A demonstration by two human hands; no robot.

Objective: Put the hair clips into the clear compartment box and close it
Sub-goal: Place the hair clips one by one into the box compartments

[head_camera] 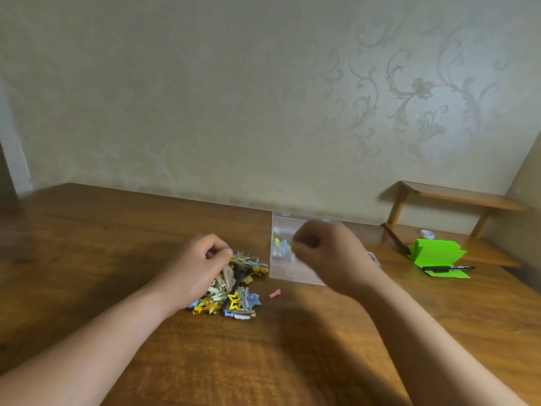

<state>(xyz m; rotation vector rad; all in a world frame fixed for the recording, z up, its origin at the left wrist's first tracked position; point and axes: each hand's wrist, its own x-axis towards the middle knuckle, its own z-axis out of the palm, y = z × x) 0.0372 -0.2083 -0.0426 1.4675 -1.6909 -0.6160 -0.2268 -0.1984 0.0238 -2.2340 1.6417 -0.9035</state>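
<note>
Hidden / unclear: the right hand (325, 253) is blurring with motion and covering most of the box (280, 273). The box's right part, its dividers and its lid are not reading clearly. A few yellow and blue clips are showing inside at its left side. Both forearms are running off the bottom edge. The left hand (202, 265) is covering the left part of the clips (234, 291), which are lying piled on the table (117, 230) just left of the box.

Pose: the left forearm is reaching in from lower left, with the hand resting back-up on the pile. The right forearm is coming in from lower right, with the hand hanging over the box.

Hands: the left fingers are curling under, and the thumb tip is touching the top of the pile. Cannot tell whether it is pinching a clip. The right fingers are curling toward the thumb above the box's left side. Because of the blur, cannot tell whether anything is held.

One pink clip (275, 293) is lying alone between pile and box. At far right, a green card (436, 253) and a marker (450, 268) are sitting near a small shelf (456, 197).
</note>
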